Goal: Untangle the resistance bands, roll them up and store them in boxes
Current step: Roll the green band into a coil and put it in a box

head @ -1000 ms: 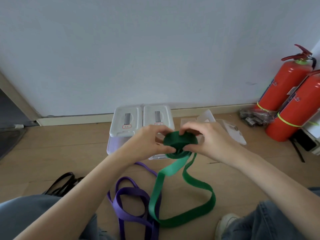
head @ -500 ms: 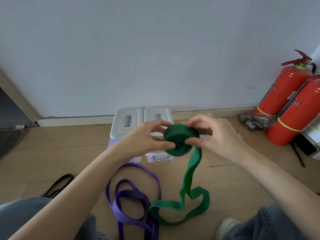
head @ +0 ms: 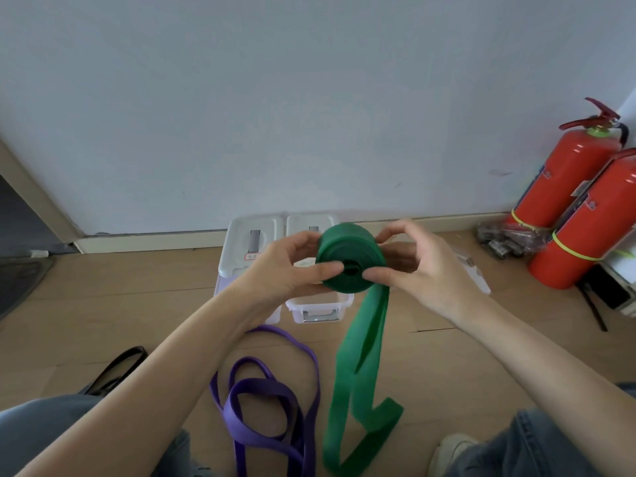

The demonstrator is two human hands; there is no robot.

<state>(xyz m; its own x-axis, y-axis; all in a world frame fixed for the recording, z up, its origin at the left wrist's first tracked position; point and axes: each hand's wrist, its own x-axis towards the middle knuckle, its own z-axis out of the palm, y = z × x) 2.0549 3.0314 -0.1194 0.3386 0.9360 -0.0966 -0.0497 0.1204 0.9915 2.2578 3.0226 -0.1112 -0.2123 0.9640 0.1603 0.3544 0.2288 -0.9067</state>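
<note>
The green resistance band (head: 350, 261) is partly wound into a thick roll held in the air between both hands, in front of the boxes; the left hand (head: 292, 266) grips the roll from its left side, thumb laid across the near face toward the centre hole and fingers curled round the far side; the right hand (head: 413, 266) grips it from the right, thumb pressed on the near face just right of the hole, fingers curled over the top and back of the roll. The unrolled tail of the green band drops from the lower right of the roll, hangs down past the right wrist and ends in a folded loop on the wooden floor (head: 447, 366) near the person's knees. The purple resistance band (head: 265, 401) lies loose in overlapping loops on the floor just left of the green tail, below the left forearm; whether the two touch at the near edge I cannot tell. Two lidded white boxes (head: 253, 242) stand side by side against the wall, beyond the hands and partly hidden by them; a black band (head: 118, 368) lies on the floor at the near left; two red fire extinguishers (head: 564, 180) lean at the far right.
</note>
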